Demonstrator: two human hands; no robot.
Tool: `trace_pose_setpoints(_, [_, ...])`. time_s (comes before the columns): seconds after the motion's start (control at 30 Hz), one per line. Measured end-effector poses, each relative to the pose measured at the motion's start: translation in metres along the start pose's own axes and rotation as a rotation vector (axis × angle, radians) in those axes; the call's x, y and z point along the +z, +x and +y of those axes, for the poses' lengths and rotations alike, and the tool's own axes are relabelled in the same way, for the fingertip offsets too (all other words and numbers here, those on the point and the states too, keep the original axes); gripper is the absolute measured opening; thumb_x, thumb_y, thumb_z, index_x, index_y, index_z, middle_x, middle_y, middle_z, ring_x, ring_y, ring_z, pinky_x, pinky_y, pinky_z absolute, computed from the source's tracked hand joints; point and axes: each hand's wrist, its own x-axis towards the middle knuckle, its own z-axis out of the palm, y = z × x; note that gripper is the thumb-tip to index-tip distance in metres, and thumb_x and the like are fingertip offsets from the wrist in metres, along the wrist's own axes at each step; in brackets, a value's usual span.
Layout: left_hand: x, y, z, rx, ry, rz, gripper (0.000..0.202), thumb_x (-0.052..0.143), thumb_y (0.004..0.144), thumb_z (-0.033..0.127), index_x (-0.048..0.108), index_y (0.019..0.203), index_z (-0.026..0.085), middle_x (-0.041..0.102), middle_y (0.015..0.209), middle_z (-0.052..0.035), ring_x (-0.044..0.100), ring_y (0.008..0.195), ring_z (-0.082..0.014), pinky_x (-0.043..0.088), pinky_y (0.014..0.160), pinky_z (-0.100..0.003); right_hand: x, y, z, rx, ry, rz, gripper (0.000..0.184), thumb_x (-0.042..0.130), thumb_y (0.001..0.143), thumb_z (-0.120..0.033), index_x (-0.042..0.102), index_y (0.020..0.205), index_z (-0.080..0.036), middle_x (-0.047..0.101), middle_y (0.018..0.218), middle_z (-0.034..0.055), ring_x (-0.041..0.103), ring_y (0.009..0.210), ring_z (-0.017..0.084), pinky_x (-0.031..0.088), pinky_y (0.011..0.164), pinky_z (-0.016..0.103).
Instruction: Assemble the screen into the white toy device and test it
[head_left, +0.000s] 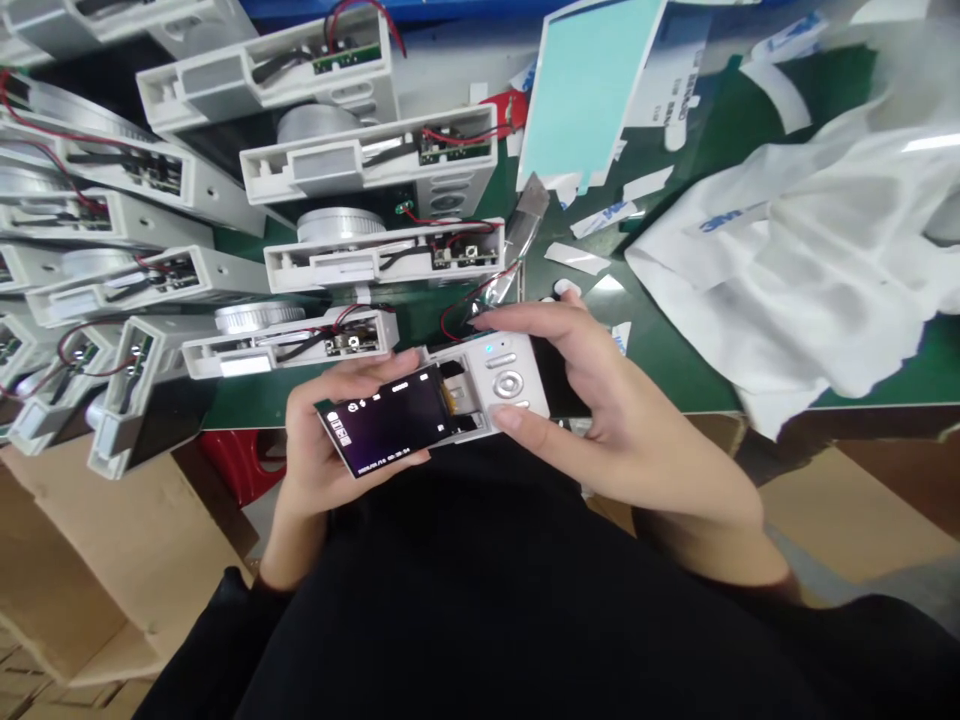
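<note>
Though open, a white camera body [499, 375] gripped by the right hand [600, 400] (lit screen [386, 422] in left hand [334, 425])

A loose black long-sleeved top [480, 610] covers the torso, its left sleeve [214, 645] and right sleeve [847, 645] ending on the forearms, the right cuff [780, 582] with a thin reddish edge; the left hand [337, 430] and right hand [600, 400] are bare

Left hand [337, 425] under the lit LCD panel [386, 422] — right hand [600, 400] around the white camera housing [504, 385]
</note>
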Motion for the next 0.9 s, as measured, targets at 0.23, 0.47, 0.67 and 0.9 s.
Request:
trace_pose_setpoints(0.23, [0.0025, -0.0011, 0.0024, -0.005, -0.002, 0.037, 0.085, 0.094, 0.061, 0.003, 0.057, 0.133, 0.028, 0.07, 0.139, 0.0017, 0.06, 0.136, -0.0192, 0.048, 0.119, -0.034, 0.0022, -0.0008, -0.0025, 0.03, 0.045, 0.009, 0.049, 0.06, 0.097, -0.025, 0.043, 0.143, -0.03, 0.058, 0.142, 0.004, 0.056, 0.134, 0.027, 0.011, 0.132, 0.06])
trace_pose_setpoints(0.47, [0.0006, -0.0017, 0.0009, 0.005, 0.02, 0.015, 0.085, 0.095, 0.062, 0.008, 0.055, 0.134, 0.029, 0.069, 0.14, 0.0001, 0.062, 0.134, -0.0211, 0.048, 0.119, -0.037, 0.0025, -0.003, -0.004, 0.091, 0.093, 0.021, 0.047, 0.06, 0.098, -0.028, 0.045, 0.141, -0.033, 0.059, 0.142, 0.0037, 0.056, 0.134, 0.029, 0.032, 0.124, 0.065])
trace_pose_setpoints(0.67, [-0.001, -0.0045, -0.0014, -0.003, 0.011, 0.024, 0.081, 0.096, 0.063, 0.011, 0.056, 0.132, 0.03, 0.071, 0.137, -0.0023, 0.062, 0.135, -0.0246, 0.048, 0.118, -0.043, -0.0053, -0.0068, -0.0035, 0.026, -0.037, -0.016, 0.054, 0.059, 0.099, -0.033, 0.04, 0.15, -0.033, 0.054, 0.152, 0.0037, 0.054, 0.139, 0.029, 0.017, 0.131, 0.063])
trace_pose_setpoints(0.9, [0.0036, -0.0048, 0.0017, -0.052, 0.002, 0.071, 0.078, 0.095, 0.063, 0.01, 0.058, 0.128, 0.03, 0.073, 0.133, -0.0033, 0.062, 0.134, -0.026, 0.05, 0.117, -0.045, -0.0006, -0.0038, -0.006, 0.116, 0.034, 0.119, 0.038, 0.053, 0.102, -0.03, 0.055, 0.14, -0.028, 0.066, 0.139, 0.004, 0.061, 0.129, 0.026, 0.038, 0.123, 0.054])
